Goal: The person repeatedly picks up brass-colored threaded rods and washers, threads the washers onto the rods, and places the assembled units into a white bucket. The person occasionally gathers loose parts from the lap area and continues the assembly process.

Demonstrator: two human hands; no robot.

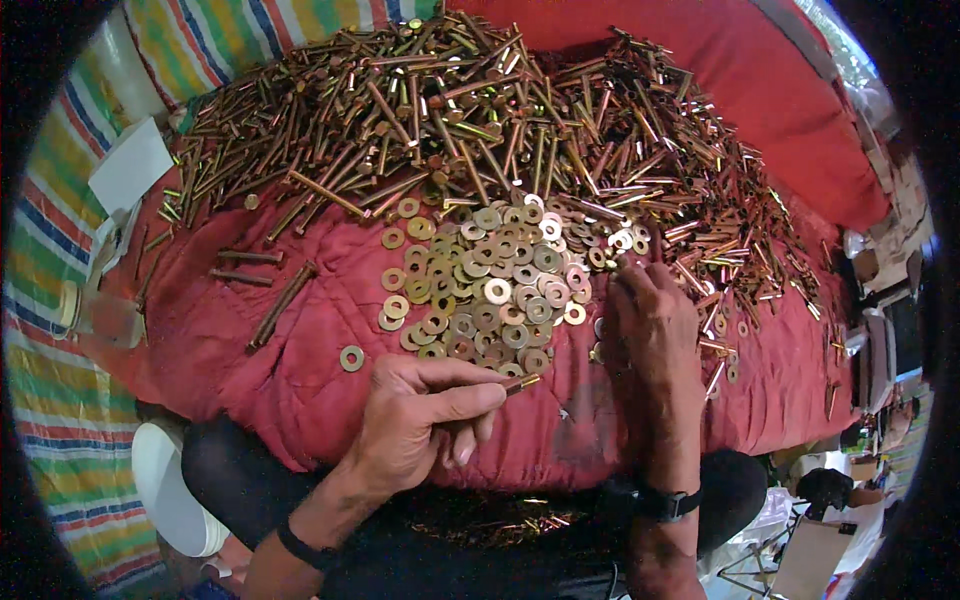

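Watching the washer pile (pixel 490 290) from my end, and I'll use that as the landmark for everything; it's a loose mound of flat, brassy rings overlapping each other on a red cloth (pixel 330 420). My left hand (pixel 405 412) is just below the pile, on the near side; thumb and index finger are pinched around a bolt (pixel 523 383) whose gold tip points right, the other fingers curled in underneath; can't tell if a second bolt is tucked in that pinch. My right hand (pixel 658 325) is at the pile's right edge, fingers bent down among the washers and bolts there; no idea whether they've got hold of anything, since the tips are mostly hidden from me. Behind the pile sits a big bolt heap (pixel 440 120), rods lying every which way, spilling round to the right of the washers too; left of the pile there are a few loose bolts (pixel 282 305) off on their own; one stray washer (pixel 351 358) lies flat to the pile's lower left; well beyond that, far left of the pile, hangs a striped sheet (pixel 60 400) in green, yellow, blue and red.
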